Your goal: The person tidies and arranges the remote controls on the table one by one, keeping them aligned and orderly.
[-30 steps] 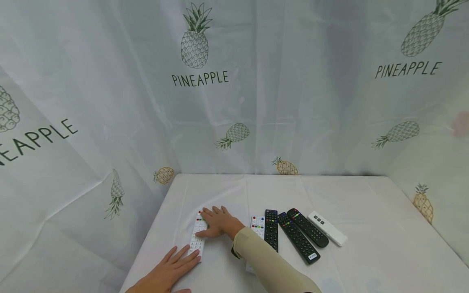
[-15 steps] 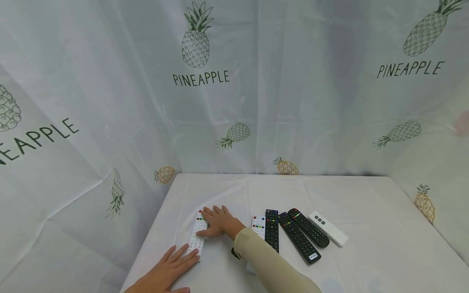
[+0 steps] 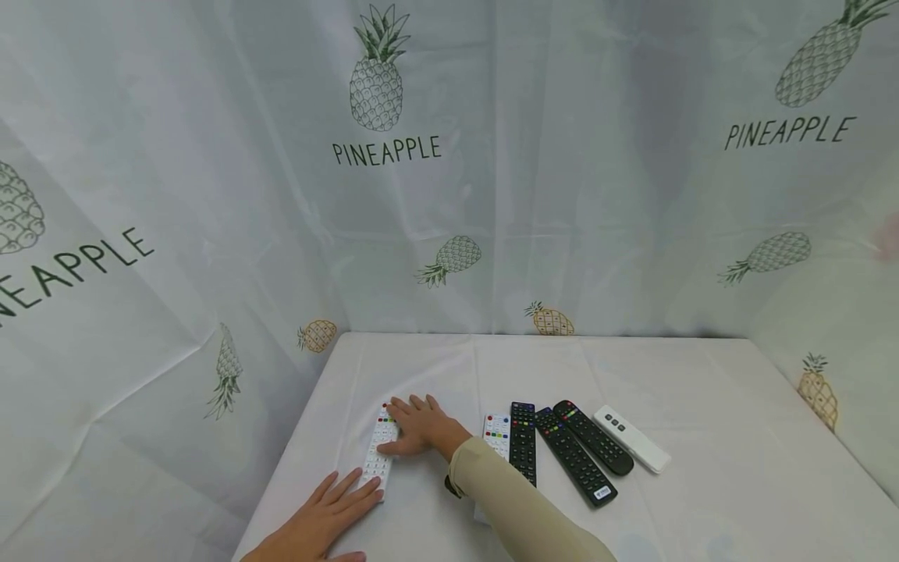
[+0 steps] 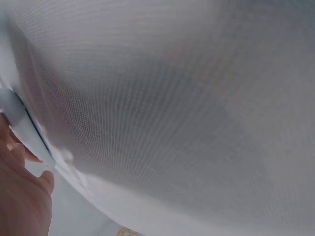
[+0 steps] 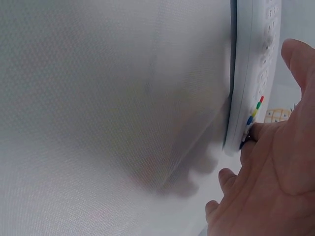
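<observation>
A white remote control [image 3: 375, 462] with small coloured buttons at its far end lies lengthwise on the left part of the table. My right hand [image 3: 421, 428] spreads over its far right side, fingertips at the coloured buttons and thumb on the keypad. At the near end, my left hand [image 3: 316, 519] lies with straight, parted fingers, their tips on the remote's lower corner. In the right wrist view the same remote [image 5: 248, 73] shows edge-on beside the fingers. The left wrist view catches just the pale end of the remote [image 4: 29, 130] near the fingertips.
To the right lie a second white remote [image 3: 496, 433], partly under the right sleeve [image 3: 520, 499], a black remote [image 3: 522, 437], two slanted black remotes [image 3: 574, 457] and a small white remote [image 3: 632, 439]. Pineapple-print cloth [image 3: 576, 187] hangs behind the white table [image 3: 709, 437].
Both hands and the white remote keep their places. Only the whole head view has shifted very slightly.
</observation>
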`<state>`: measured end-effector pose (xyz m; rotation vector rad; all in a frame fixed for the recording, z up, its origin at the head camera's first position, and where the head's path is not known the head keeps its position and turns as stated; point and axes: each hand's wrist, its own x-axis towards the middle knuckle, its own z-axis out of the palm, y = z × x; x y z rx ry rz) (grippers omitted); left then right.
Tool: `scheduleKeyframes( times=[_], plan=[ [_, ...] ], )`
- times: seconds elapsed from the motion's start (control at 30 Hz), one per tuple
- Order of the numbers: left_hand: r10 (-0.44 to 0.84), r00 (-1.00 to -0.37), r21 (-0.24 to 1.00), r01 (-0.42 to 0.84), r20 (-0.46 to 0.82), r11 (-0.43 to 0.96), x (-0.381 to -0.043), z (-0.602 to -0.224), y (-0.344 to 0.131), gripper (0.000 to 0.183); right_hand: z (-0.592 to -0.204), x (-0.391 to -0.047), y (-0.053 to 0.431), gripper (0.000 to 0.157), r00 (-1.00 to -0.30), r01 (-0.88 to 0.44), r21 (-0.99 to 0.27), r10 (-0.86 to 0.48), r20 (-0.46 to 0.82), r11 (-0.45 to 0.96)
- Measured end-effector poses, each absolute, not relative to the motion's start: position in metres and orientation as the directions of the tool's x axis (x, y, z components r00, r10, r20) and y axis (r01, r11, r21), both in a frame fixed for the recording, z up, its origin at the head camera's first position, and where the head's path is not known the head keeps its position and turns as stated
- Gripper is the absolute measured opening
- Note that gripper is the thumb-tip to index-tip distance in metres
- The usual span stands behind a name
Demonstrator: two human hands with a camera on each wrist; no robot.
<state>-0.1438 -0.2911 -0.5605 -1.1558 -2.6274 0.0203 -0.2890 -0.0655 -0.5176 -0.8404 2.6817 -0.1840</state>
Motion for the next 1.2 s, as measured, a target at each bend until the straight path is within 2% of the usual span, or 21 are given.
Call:
scheduleKeyframes(
  times=[1.2],
  plan=[
    [0.732, -0.609, -0.213, 0.706, 0.305, 0.675, -0.1415, -0.5655, -0.2858, 0.077, -0.5208, -0.2852, -0.0631, 0.090, -0.763, -0.573, -0.196, -0.605, -0.226, 0.796]
  ],
)
